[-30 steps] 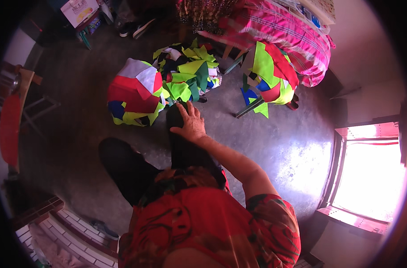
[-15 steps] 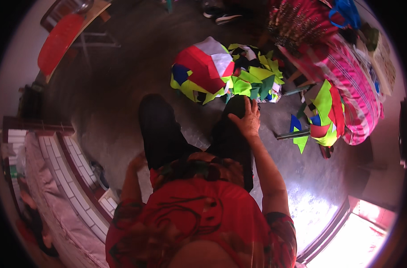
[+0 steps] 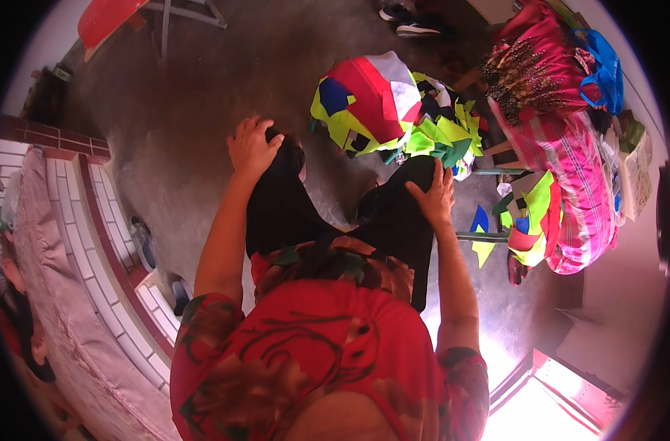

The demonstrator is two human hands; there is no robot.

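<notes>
My left hand rests on my left knee, fingers spread and holding nothing. On the other knee lies my right hand, its thumb apart from the fingers, also with nothing in it. Both legs are in black trousers, bent at the knees. Beyond my knees stands a rounded bundle of fabric pieces in red, white, blue and neon yellow. Against its right side lies a loose heap of yellow and green cloth scraps. Neither hand touches the cloth.
To the right, more scraps lie beside a pink checked cloth. A blue bag hangs farther back. Shoes sit on the far floor. At left is a white-tiled structure with slippers beside it; a red board stands far left.
My left hand has come up from beside my hip onto my left knee. The right hand stays on its knee. The view has shifted, and my knees are farther apart.
</notes>
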